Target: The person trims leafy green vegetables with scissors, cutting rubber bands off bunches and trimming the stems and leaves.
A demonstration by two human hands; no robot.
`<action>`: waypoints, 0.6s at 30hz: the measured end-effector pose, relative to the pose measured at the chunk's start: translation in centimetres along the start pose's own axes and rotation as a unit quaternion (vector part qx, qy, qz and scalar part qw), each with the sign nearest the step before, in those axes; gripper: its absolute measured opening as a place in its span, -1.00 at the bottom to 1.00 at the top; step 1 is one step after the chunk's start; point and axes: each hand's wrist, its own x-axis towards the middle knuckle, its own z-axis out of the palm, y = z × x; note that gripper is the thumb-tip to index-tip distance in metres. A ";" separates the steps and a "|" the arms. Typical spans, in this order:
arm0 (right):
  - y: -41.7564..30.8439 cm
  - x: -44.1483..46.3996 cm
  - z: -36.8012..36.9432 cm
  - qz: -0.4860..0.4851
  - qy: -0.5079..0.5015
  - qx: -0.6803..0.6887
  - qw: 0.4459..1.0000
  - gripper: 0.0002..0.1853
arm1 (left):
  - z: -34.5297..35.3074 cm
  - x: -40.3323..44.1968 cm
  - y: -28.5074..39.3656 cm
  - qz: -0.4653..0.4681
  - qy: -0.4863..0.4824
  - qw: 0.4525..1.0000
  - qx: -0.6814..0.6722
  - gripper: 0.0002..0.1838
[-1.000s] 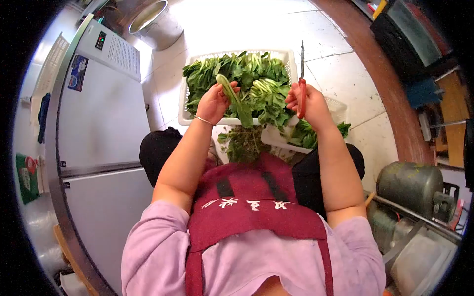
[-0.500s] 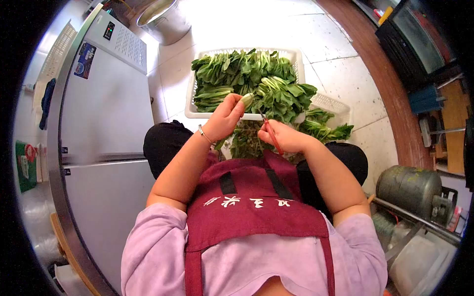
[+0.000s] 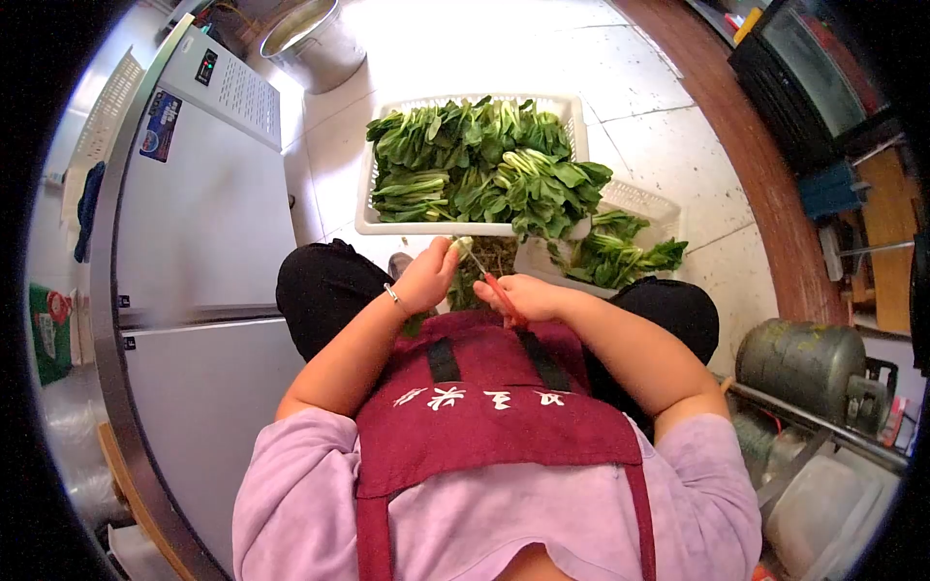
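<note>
Just in front of the white crate, my left hand [image 3: 427, 279] is closed around a leafy green vegetable, its pale root end [image 3: 464, 246] poking out past the fingers. The vegetable's leaves are mostly hidden by the hand. My right hand [image 3: 531, 296] grips red-handled scissors [image 3: 505, 298]. Their blades point up and left, at or very close to the pale root end; I cannot tell whether they are cutting. Beyond both hands, bunches of leafy greens [image 3: 475, 140] fill the white crate [image 3: 363, 208].
A second white basket [image 3: 664, 208] with more greens stands to the right. Loose trimmings [image 3: 492, 257] lie between my knees. On the left is a grey refrigerator [image 3: 203, 232]; a metal pot [image 3: 320, 48] stands at the back. A gas cylinder [image 3: 802, 363] lies at right.
Both hands have drawn down toward my lap, away from the crate. The scissor blades have come up against or close to the vegetable's root end. The view has shifted slightly.
</note>
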 end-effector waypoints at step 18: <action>-0.9 -0.1 -0.3 0.010 0.040 -0.043 0.998 -0.28 | -7.5 3.2 -1.3 -0.024 -0.020 0.975 0.222 -0.67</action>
